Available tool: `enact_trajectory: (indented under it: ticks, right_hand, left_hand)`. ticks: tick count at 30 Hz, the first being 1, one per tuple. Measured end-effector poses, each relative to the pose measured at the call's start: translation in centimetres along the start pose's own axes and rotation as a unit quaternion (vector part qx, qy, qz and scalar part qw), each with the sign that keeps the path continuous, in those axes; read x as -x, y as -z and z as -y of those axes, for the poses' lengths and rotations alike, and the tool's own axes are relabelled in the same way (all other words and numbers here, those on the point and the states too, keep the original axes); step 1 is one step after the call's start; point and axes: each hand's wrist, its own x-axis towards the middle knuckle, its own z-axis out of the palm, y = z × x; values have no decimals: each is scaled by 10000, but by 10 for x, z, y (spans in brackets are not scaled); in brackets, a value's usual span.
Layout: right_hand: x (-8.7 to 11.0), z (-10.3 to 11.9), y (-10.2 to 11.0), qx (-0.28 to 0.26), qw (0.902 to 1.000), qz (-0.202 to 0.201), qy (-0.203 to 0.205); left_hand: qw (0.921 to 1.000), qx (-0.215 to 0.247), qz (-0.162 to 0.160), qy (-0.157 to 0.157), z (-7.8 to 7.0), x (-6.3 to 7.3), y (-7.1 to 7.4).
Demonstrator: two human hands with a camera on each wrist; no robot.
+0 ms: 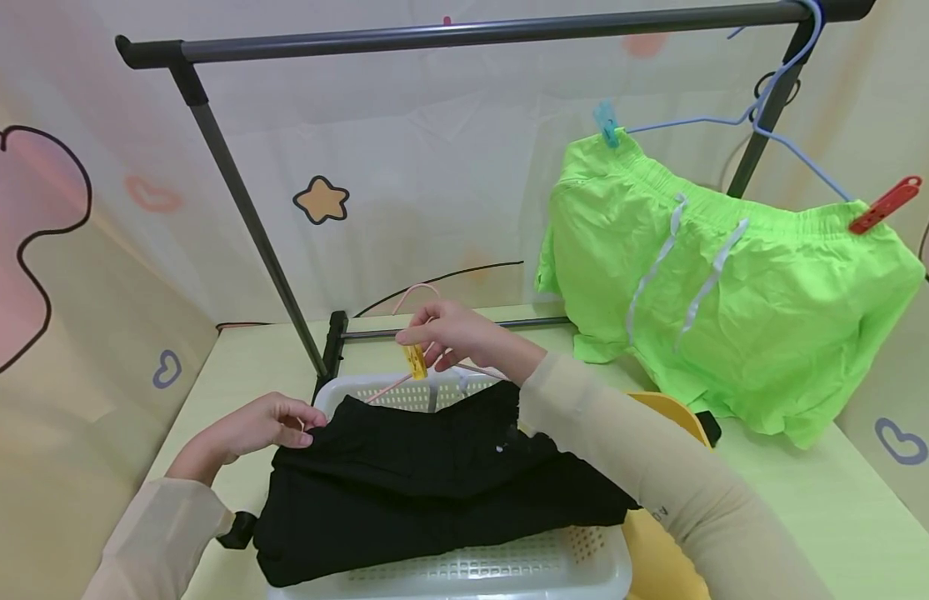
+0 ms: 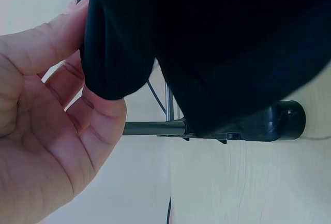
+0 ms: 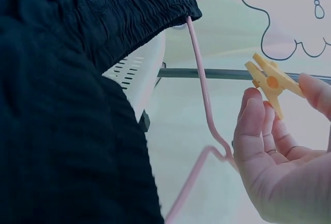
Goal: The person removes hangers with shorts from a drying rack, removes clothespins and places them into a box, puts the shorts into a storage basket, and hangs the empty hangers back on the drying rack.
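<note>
Black shorts (image 1: 427, 467) with an elastic waistband lie over a white basket, a pink hanger (image 3: 200, 74) at their waist. My left hand (image 1: 257, 429) pinches the left corner of the waistband between thumb and fingers; the left wrist view shows the fabric (image 2: 121, 38) hanging from that grip. Above the waistband, my right hand (image 1: 464, 337) holds a yellow clothespin (image 3: 271, 81) between thumb and fingers, apart from the cloth. The hanger's neck passes close beside the right fingers, and whether they touch it I cannot tell.
The white basket (image 1: 509, 571) stands on the pale table, a yellow object (image 1: 659, 558) at its right. A black rack (image 1: 464, 33) rises behind. On its right, green shorts (image 1: 741, 308) hang from a blue hanger (image 1: 790, 150), with a blue clothespin (image 1: 606, 125) and a red clothespin (image 1: 884, 206).
</note>
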Motion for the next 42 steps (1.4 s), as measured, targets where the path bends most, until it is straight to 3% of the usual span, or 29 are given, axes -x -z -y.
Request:
enact_trajectory:
  ticks: [21, 42]
  right_hand:
    - [39, -22, 60, 296, 9990, -316, -146]
    - [67, -49, 103, 69, 9962, -832, -246]
  left_hand:
    - [10000, -2, -20, 40, -2, 3, -1]
    - [10000, -30, -29, 0, -1, 3, -1]
